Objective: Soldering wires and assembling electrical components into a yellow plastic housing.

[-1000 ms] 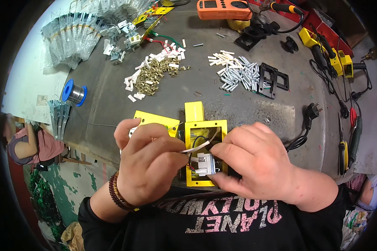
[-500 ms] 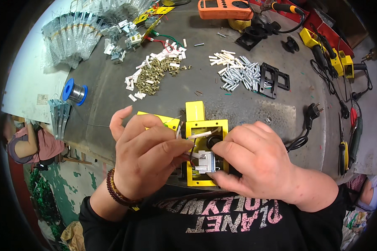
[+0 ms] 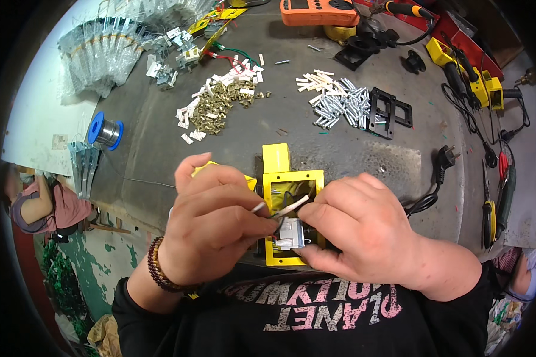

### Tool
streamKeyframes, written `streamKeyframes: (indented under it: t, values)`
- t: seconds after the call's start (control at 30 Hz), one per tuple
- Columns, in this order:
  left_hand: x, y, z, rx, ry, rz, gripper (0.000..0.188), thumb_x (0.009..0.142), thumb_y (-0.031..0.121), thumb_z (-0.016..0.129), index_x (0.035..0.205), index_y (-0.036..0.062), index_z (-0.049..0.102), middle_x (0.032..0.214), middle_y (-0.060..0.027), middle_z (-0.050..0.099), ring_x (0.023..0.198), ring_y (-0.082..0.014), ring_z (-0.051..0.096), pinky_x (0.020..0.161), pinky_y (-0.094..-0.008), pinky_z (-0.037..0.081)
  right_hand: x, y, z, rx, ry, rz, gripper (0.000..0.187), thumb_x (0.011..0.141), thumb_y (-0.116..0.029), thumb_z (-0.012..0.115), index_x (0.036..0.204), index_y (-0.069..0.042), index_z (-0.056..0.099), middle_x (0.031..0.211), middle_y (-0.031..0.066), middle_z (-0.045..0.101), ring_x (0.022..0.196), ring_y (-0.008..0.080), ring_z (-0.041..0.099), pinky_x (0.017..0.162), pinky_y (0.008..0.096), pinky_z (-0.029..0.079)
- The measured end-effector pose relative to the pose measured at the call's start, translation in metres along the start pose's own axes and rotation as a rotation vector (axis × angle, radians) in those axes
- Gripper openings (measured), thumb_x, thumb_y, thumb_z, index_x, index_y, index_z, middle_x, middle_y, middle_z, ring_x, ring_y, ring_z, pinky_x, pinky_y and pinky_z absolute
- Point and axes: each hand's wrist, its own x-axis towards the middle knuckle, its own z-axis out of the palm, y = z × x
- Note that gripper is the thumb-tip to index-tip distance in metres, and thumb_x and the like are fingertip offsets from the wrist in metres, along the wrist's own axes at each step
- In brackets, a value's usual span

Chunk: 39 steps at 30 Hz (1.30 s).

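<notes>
Box (image 3: 292, 177) yel., sleeve (image 3: 293, 206) wht., component (image 3: 289, 235) mostly wht. Table (image 3: 283, 110) gry; nr its L edge, spool (image 3: 106, 132) blue/gry. Mid-table: brassy fittings (image 3: 211, 113), silvery screws (image 3: 342, 108). Far edge: orange meter (image 3: 318, 18). Shirt (image 3: 232, 327) blk w/ pink/wht print.

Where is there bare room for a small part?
Two patches look bare: between the blue spool and the brass pile, and, a few small bits aside, between that pile and the silver screws. It is crowded around the yellow box, where the left hand and right hand are, and among the tools at the right.
</notes>
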Motion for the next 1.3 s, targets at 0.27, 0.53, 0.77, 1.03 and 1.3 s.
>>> streamKeyframes:
  t: [0.27,0.53,0.77,1.03,1.3]
  values:
    - [0.004,0.006,-0.002,-0.017,-0.032,-0.036,0.022,0.064,0.003,0.083,0.072,0.0135,0.066,0.084,0.003,0.068,0.085,-0.0207,0.062,0.103,-0.0505,0.034,-0.001,0.001,0.0,0.007,-0.006,-0.002,0.041,0.062,-0.018,0.083,0.096,-0.004,0.065,0.084,0.0073,0.057,0.072,0.0263,0.059,0.064,0.0377,0.043]
    - [-0.014,0.0,-0.023,0.068,0.031,-0.1,0.043,0.062,0.021,0.091,0.093,0.0079,0.065,0.131,-0.0179,0.052,0.116,-0.032,0.054,0.106,-0.0471,0.034,0.002,0.001,-0.004,0.009,-0.025,0.009,0.039,0.062,-0.017,0.083,0.095,-0.005,0.066,0.084,0.0067,0.059,0.071,0.0258,0.058,0.064,0.0363,0.043]
    - [-0.066,-0.006,-0.026,0.207,-0.081,-0.182,0.066,0.065,0.041,0.088,0.113,0.0063,0.058,0.129,-0.0172,0.055,0.116,-0.0349,0.053,0.1,-0.0458,0.035,0.006,-0.002,-0.003,-0.018,-0.047,0.053,0.036,0.067,-0.02,0.082,0.096,-0.006,0.066,0.086,0.0062,0.058,0.074,0.0248,0.059,0.066,0.0364,0.044]
    - [-0.057,-0.048,-0.025,0.094,-0.025,-0.131,0.06,0.079,0.034,0.077,0.128,0.0037,0.058,0.137,-0.0174,0.055,0.122,-0.0356,0.052,0.103,-0.0461,0.035,0.006,-0.009,-0.002,-0.042,-0.106,0.126,0.041,0.065,-0.017,0.083,0.1,-0.004,0.067,0.089,0.0084,0.061,0.074,0.0246,0.06,0.066,0.035,0.043]
    - [-0.047,-0.056,-0.021,0.076,0.025,-0.064,0.04,0.077,0.016,0.078,0.113,0.0056,0.065,0.116,-0.0112,0.064,0.107,-0.0313,0.059,0.093,-0.0414,0.045,0.012,-0.019,-0.007,-0.126,-0.177,0.146,0.041,0.067,-0.017,0.083,0.103,-0.004,0.067,0.091,0.0093,0.061,0.079,0.0265,0.061,0.07,0.0362,0.047]
